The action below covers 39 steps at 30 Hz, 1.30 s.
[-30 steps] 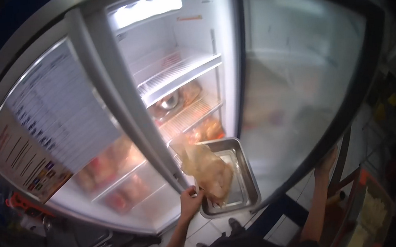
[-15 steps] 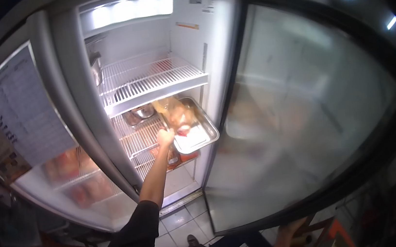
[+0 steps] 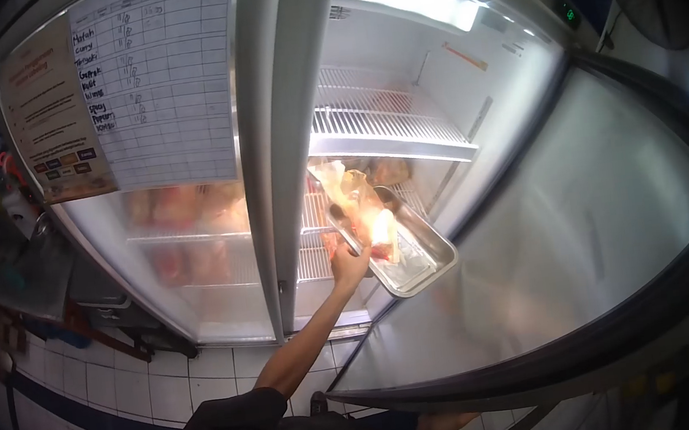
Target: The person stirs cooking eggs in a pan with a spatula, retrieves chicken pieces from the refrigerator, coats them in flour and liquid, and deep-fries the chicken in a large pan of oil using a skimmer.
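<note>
My left hand grips the left rim of a rectangular metal tray, which tilts at the opening of the lit fridge. On the tray's left side lies a plastic bag with pale and reddish contents, partly over the rim. Above the tray is a white wire shelf; other bagged items show behind it on a lower shelf. My right hand is low, by the bottom edge of the open glass door; its fingers are mostly hidden.
The left fridge door is closed, with a handwritten chart and a printed sheet on it. Bagged items show behind its glass. A dark counter stands at the left above the tiled floor.
From above the floor, the tray with its bag went up into the fridge opening, held by my left hand. Since the middle frame, the view has swung left.
</note>
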Each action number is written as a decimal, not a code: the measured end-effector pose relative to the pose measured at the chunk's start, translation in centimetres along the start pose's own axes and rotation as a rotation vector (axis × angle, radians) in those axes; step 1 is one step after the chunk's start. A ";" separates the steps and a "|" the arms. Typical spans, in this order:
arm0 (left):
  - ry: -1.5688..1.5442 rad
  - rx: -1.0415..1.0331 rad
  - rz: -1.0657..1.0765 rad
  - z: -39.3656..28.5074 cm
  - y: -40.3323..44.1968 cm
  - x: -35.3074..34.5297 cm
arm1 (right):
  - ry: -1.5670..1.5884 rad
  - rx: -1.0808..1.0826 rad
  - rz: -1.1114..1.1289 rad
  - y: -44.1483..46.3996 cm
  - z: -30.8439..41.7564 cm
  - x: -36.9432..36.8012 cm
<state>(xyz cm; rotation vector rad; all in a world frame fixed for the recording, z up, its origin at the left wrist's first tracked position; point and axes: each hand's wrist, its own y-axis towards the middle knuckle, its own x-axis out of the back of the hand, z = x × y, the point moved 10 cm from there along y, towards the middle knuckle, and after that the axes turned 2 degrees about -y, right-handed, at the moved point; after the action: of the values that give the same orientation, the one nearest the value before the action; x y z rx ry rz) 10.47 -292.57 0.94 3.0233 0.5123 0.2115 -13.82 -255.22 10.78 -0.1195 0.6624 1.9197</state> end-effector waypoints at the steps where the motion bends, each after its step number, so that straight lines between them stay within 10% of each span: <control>1: -0.043 -0.014 0.012 -0.9 -0.9 1.5 | -0.053 -0.002 0.014 -0.6 1.0 -0.9; 14: 0.066 0.134 0.477 -1.0 -8.3 9.6 | -0.244 0.064 -0.126 8.0 2.5 8.5; 18: 0.092 0.016 0.446 -1.2 -9.9 10.0 | -0.360 0.621 -0.230 6.2 10.9 7.4; 20: 0.145 0.084 0.512 -1.4 -11.2 9.9 | -0.219 0.851 0.060 3.5 13.2 1.5; 24: 0.107 -0.037 0.462 -1.7 -13.4 10.5 | -0.389 0.270 0.963 0.3 2.6 -21.2; 27: 0.134 0.037 0.464 -0.9 -15.1 11.0 | -0.512 0.404 1.357 -2.7 -10.6 -26.7; 31: 0.225 -0.071 0.272 -0.4 -16.2 12.6 | -0.525 0.438 1.587 -4.9 -16.2 -29.7; 33: 0.233 0.012 0.217 0.5 -16.6 13.6 | -0.274 0.071 1.619 -3.8 -14.8 -30.6; 39: 0.087 0.070 0.104 2.2 -18.5 16.9 | -0.072 -0.088 1.370 4.0 -12.9 -35.5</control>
<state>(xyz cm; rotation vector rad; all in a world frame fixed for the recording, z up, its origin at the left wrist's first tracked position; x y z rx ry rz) 20.68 -269.64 -0.80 3.1239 0.3763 0.3394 -4.30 -291.74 14.70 0.4743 0.6541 3.2302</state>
